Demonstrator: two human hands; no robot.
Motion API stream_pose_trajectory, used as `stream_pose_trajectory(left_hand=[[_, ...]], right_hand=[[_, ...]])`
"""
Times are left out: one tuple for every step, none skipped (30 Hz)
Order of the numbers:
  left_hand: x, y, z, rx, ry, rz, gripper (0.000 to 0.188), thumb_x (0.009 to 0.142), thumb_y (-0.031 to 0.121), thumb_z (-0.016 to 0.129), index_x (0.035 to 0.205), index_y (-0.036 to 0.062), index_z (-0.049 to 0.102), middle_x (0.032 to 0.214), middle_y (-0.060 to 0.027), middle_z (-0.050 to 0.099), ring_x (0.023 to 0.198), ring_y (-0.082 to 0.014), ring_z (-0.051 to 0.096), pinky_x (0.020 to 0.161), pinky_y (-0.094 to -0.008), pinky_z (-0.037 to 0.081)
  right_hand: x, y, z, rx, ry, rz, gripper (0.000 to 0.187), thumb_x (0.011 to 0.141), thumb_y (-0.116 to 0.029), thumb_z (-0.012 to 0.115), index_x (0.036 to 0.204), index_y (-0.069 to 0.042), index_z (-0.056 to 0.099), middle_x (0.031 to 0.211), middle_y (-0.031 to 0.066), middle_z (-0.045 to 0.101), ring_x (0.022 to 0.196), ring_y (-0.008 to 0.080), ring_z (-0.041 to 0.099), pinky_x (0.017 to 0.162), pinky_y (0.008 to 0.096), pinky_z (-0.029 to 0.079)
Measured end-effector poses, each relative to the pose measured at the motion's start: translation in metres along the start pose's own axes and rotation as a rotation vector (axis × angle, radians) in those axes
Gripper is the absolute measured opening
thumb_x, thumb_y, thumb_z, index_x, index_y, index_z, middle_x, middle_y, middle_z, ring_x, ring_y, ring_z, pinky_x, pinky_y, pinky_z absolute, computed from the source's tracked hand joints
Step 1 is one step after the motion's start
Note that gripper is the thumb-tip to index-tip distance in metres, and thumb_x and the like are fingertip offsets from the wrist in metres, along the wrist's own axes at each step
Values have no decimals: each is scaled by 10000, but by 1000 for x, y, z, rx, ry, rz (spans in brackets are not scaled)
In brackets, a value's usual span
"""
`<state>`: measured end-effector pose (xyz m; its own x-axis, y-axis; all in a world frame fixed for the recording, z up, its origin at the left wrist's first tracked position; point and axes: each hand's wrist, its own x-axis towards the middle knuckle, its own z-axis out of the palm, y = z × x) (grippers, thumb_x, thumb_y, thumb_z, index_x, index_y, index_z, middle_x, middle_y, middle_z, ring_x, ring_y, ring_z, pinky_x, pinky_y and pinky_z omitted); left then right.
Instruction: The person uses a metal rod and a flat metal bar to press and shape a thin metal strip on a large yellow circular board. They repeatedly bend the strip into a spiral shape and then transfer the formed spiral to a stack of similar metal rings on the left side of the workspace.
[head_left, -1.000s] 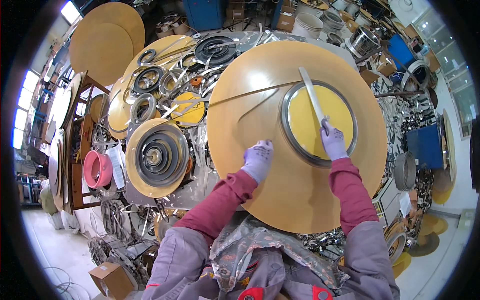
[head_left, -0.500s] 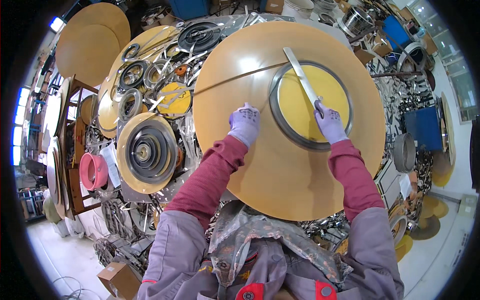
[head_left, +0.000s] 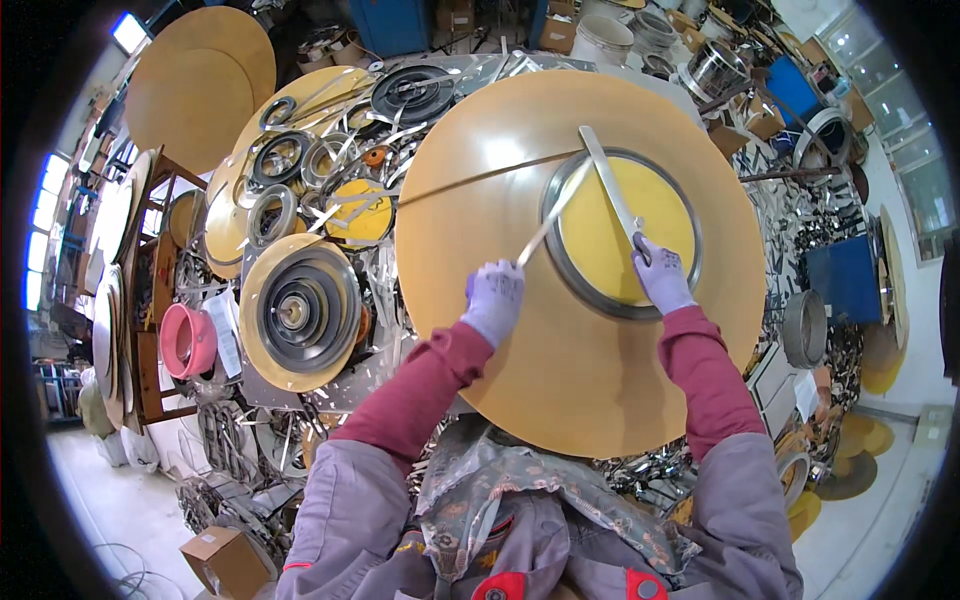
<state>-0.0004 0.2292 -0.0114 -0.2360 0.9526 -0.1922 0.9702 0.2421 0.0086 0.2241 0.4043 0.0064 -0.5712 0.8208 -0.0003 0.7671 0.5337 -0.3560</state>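
Observation:
A large tan disc (head_left: 450, 130) spreads before me, with a yellow round plate (head_left: 590, 250) at its middle, right of centre. Around that plate runs a dark grey metal ring (head_left: 572, 280). My right hand (head_left: 662, 275), in a pale purple glove, is closed on the near end of a flat metal bar (head_left: 606, 178) that lies across the yellow plate. A narrow metal strip (head_left: 550, 222) slants up to the ring from my left hand (head_left: 494, 302), whose gloved fingers are closed round its lower end. A thin dark band (head_left: 480, 178) stretches from the ring to the disc's left edge.
Left of the disc stand a smaller disc with stepped rings (head_left: 292, 312), a pink tub (head_left: 190, 340) and several loose rings (head_left: 280, 158). Metal offcuts crowd the table. At the right are a blue box (head_left: 845, 278) and a grey metal band (head_left: 805, 330). A cardboard box (head_left: 225, 560) sits lower left.
My left hand has moved down slightly, and the metal strip now shows plainly between it and the ring. The right hand keeps its grip on the bar. The whole view has shifted a little.

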Motion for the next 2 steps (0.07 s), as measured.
stream_pose_trajectory(left_hand=[[-15,4,0,10,-28,49,221,820,140,561,1032,83,576,899,-50,620,812,-213,648,529,-403,517],[-15,4,-3,14,-23,47,221,820,140,561,1032,83,576,899,-50,620,812,-213,648,529,-403,517]], right_hand=[[-1,5,1,-2,19,-13,332,871,-239,531,1157,-73,561,835,212,635,822,357,621,780,450,475],[-1,8,1,-4,38,-26,336,869,-240,533,1159,-71,560,841,213,636,828,357,621,782,449,475]])
